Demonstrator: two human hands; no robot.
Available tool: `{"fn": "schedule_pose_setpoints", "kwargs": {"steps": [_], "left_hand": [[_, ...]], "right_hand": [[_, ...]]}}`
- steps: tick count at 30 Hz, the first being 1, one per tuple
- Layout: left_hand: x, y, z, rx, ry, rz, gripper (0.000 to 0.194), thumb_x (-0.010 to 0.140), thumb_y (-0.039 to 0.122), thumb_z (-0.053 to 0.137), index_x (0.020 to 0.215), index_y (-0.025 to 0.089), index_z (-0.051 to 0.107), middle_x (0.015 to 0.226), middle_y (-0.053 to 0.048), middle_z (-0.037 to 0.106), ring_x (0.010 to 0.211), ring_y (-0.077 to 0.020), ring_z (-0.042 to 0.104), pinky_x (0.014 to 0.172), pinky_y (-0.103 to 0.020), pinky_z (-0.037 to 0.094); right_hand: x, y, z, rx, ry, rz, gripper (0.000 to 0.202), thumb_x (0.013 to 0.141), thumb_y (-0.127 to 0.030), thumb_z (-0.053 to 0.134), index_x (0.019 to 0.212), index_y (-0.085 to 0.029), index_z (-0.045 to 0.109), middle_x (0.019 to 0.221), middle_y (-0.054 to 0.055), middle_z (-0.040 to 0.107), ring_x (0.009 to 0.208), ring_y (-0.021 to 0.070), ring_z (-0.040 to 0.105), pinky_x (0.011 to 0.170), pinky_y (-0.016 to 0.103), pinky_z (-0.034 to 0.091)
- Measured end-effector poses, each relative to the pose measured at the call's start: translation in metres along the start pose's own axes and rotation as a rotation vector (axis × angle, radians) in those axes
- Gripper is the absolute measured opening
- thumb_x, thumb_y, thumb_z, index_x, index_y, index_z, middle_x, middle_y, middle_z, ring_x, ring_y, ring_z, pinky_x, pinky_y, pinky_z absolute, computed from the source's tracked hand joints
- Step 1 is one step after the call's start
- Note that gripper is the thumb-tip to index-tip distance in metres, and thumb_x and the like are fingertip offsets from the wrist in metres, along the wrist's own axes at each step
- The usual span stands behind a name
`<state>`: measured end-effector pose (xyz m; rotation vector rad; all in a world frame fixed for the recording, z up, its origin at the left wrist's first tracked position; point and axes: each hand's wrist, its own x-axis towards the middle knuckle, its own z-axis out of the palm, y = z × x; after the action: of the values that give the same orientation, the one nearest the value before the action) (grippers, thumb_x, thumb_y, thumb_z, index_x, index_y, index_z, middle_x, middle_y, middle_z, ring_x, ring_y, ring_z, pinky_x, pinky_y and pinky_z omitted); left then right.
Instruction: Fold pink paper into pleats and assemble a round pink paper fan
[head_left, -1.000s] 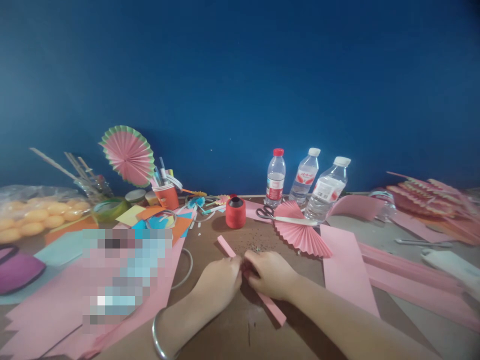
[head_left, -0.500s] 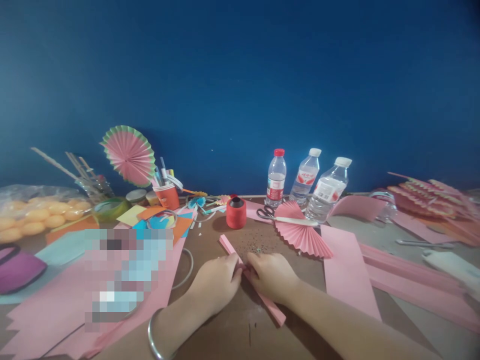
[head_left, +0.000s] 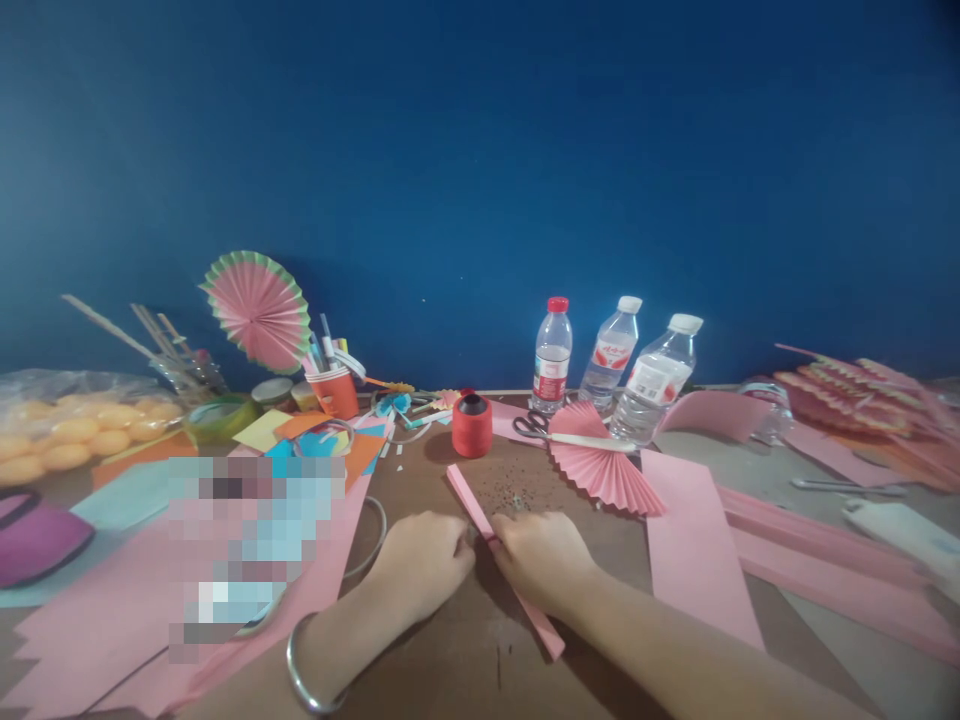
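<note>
One narrow, folded pink strip [head_left: 540, 627] is slanting in the right hand [head_left: 541, 560]; the left hand [head_left: 431, 562] is curling closed; three bottles [head_left: 553, 375] are standing.

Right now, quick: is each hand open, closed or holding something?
Left hand: curled closed beside the pink paper strip; whether it holds anything is hidden.
Right hand: closed on the pink paper strip.

You can read no text here; the labels [head_left: 611, 354] on your 3 bottles [head_left: 553, 335] are too blurred.
</note>
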<state>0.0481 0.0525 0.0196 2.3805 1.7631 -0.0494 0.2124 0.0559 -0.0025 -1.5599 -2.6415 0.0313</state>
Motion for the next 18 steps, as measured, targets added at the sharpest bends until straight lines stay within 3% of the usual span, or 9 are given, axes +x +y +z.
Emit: {"fn": "schedule_pose_setpoints", "kwargs": {"steps": [5, 11, 18], "left_hand": [[0.001, 0.003, -0.001, -0.009, -0.01, -0.066, 0.023, 0.074, 0.024, 0.043, 0.065, 0.021, 0.064, 0.069, -0.006, 0.068, 0.069, -0.0233, 0.063, 0.055, -0.028, 0.037], [0.004, -0.006, 0.007, -0.023, 0.033, -0.027, 0.022, 0.075, 0.025, 0.042, 0.064, 0.021, 0.06, 0.065, -0.004, 0.065, 0.062, -0.0211, 0.06, 0.052, -0.027, 0.032], [0.003, -0.008, 0.011, -0.274, 0.197, 0.097, 0.019, 0.083, 0.016, 0.035, 0.07, 0.021, 0.049, 0.069, 0.0, 0.06, 0.064, -0.0156, 0.055, 0.056, -0.024, 0.032]], "right_hand": [[0.0, 0.0, 0.0, -0.001, -0.019, 0.016, 0.022, 0.088, -0.023, 0.039, 0.083, -0.019, 0.06, 0.073, 0.009, 0.068, 0.067, 0.0232, 0.066, 0.059, 0.029, 0.044], [0.0, -0.001, 0.0, 0.023, -0.027, 0.061, 0.025, 0.089, -0.027, 0.037, 0.082, -0.018, 0.06, 0.073, 0.011, 0.068, 0.067, 0.024, 0.066, 0.058, 0.028, 0.041], [0.003, 0.01, 0.003, 0.278, 0.141, 0.113, 0.005, 0.079, -0.021, 0.048, 0.078, -0.02, 0.053, 0.07, 0.0, 0.065, 0.065, 0.0159, 0.061, 0.053, 0.022, 0.031]]}}
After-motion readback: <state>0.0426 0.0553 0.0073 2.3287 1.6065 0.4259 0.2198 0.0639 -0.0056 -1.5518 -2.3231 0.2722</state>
